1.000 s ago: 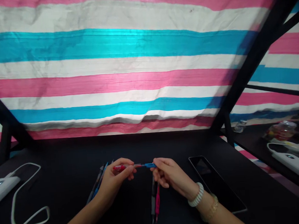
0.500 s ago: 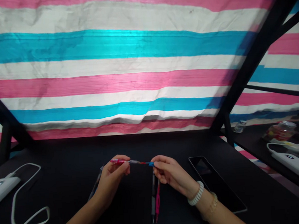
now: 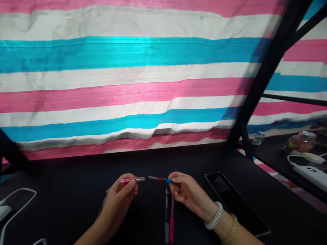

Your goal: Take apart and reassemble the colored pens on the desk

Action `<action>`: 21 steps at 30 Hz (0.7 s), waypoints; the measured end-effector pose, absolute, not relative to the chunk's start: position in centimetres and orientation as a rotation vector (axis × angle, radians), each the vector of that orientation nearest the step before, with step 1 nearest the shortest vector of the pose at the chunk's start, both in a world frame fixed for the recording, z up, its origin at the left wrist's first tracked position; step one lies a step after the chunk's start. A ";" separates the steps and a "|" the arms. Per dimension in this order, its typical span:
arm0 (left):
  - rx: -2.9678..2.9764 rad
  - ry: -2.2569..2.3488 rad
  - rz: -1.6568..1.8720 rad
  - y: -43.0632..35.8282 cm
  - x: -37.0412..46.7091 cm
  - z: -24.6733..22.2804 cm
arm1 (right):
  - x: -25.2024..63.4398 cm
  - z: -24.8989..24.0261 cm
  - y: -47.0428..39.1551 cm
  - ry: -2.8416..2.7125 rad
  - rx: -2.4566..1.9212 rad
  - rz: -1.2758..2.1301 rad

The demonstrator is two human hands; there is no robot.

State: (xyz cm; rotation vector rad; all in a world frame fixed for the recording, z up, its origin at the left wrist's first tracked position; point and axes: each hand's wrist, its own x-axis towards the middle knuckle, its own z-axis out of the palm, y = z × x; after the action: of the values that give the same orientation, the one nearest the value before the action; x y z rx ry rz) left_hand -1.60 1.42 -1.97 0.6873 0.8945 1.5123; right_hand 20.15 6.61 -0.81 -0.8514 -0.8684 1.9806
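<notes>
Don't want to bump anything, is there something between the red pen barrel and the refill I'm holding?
Nothing visible: only an open gap separates the red pen barrel in your left hand from the refill in your right hand.

Beyond the left hand (image 3: 122, 194) and right hand (image 3: 186, 190) hangs a wrinkled sheet (image 3: 107, 76), banded across in pink, white and turquoise, with loose folds along its lower edge. Light brightens a turquoise stripe above the hands, while shadow dulls the fabric farther to their right. A black table (image 3: 71, 168) spreads beneath and around the hands, its far edge close to the sheet's foot. To their left a dark beam (image 3: 3, 135) slants down to the table; to their right a longer black beam (image 3: 266, 74) leans outward. Past it, a second dark surface (image 3: 274, 149) stands before more striped sheeting (image 3: 303, 81).
</notes>
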 end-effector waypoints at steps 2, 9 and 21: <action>0.644 0.860 1.507 1.5 -2.0 -2.3 | 20.1 -0.8 6.5 -0.821 -0.834 2.011; 0.617 0.823 1.466 1.1 -2.1 -2.4 | 20.1 -0.8 6.4 -0.788 -0.787 2.058; 0.681 0.829 1.477 0.5 -1.6 -1.9 | 20.2 -0.3 5.9 -0.989 -0.821 1.846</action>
State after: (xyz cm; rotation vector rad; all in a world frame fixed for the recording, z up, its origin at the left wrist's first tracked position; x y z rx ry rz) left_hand -1.60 0.52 -1.90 0.6808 0.8286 1.4769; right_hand 20.21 5.85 -0.32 -0.8205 -0.9886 1.8455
